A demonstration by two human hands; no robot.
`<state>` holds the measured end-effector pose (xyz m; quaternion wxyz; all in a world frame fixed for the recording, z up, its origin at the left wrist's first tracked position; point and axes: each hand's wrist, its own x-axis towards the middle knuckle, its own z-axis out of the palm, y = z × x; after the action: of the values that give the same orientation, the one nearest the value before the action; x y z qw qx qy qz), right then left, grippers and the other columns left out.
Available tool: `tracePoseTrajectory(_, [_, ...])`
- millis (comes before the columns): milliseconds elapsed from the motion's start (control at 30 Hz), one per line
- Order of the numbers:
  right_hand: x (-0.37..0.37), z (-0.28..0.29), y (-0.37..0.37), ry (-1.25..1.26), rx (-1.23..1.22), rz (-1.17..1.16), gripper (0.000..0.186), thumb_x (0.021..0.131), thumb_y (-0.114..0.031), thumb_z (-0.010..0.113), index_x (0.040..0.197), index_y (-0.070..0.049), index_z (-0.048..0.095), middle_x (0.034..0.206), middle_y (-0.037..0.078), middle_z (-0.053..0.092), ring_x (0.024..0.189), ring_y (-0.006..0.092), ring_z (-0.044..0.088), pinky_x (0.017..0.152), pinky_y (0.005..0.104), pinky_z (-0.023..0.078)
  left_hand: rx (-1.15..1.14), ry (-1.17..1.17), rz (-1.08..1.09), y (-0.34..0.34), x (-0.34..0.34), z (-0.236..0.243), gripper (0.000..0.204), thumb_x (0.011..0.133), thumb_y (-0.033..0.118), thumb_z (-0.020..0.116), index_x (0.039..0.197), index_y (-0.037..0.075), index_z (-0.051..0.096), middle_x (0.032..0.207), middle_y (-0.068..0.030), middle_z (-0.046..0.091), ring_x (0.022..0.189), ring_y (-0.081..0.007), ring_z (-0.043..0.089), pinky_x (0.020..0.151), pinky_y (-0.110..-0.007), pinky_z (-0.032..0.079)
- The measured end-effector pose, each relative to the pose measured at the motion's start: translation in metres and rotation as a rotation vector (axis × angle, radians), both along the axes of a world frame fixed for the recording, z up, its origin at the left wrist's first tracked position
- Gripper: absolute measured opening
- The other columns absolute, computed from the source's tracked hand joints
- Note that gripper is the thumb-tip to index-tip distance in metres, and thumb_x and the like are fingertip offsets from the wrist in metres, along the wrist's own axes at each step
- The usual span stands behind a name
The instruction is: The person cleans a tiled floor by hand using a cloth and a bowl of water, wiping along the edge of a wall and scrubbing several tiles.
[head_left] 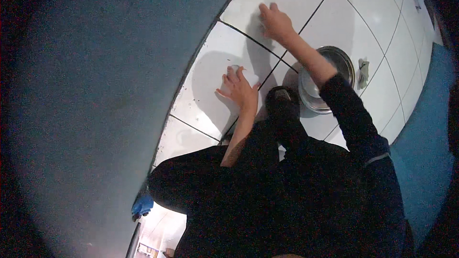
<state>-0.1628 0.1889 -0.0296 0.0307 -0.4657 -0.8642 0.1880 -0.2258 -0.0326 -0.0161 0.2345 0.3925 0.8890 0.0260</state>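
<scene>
My left hand (238, 83) is spread with fingers apart, on or just above a pale, indistinct patch or item on the white tiles. My right hand (276, 23) reaches farther forward over the tiles, its fingers curled; anything inside them is hidden. Beneath my right forearm sits a round metal basin (313, 98) with something pale inside, partly covered by the arm. A small crumpled greyish item (363, 73) lies just right of the basin.
My dark shoe (282, 98) and bent legs are below my hands. A blue-grey surface (95, 91) borders the tiles on the left, another blue surface (416, 124) on the right. A bright blue object (142, 205) is at lower left, beside my knee.
</scene>
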Motion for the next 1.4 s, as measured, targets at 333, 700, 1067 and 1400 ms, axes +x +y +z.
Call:
tracePoseTrajectory(333, [-0.012,0.007,0.009,-0.012,-0.04,-0.035,0.057,0.066,-0.015,0.071,0.117,-0.014,0.045,0.113,0.021,0.048,0.078,0.0398,0.063,0.064,0.047,0.053,0.02,0.038,0.006,-0.001,0.001,-0.005,0.077,0.058,0.033,0.083,0.124,0.02,0.045,0.142,-0.007,0.028,0.13,-0.0338,0.027,0.098,-0.072,0.013])
tracePoseTrajectory(700, [0.003,-0.003,-0.02,-0.015,-0.072,-0.026,0.061,0.066,-0.019,0.072,0.12,-0.014,0.042,0.106,0.021,0.047,0.076,0.0406,0.062,0.063,0.0479,0.053,0.053,0.065,-0.001,-0.005,0.001,-0.005,0.076,0.059,0.028,0.082,0.124,0.019,0.043,0.142,-0.0068,0.028,0.13,-0.0337,0.027,0.098,-0.071,0.015])
tracePoseTrajectory(1067, [-0.038,0.006,0.049,0.04,0.053,-0.035,0.054,0.065,-0.016,0.071,0.112,-0.011,0.045,0.1,0.021,0.051,0.082,0.0425,0.061,0.069,0.0479,0.053,0.049,0.071,-0.008,0.0,0.006,-0.008,0.074,0.059,0.028,0.083,0.122,0.019,0.045,0.141,-0.0064,0.031,0.129,-0.0329,0.027,0.099,-0.07,0.015])
tracePoseTrajectory(1400, [0.001,0.016,-0.04,-0.033,-0.135,-0.018,0.063,0.065,-0.012,0.072,0.12,-0.012,0.043,0.11,0.022,0.048,0.08,0.04,0.063,0.068,0.0461,0.054,0.068,0.062,0.003,-0.004,-0.002,-0.005,0.074,0.058,0.031,0.082,0.122,0.02,0.046,0.141,-0.006,0.031,0.13,-0.0322,0.027,0.097,-0.071,0.016])
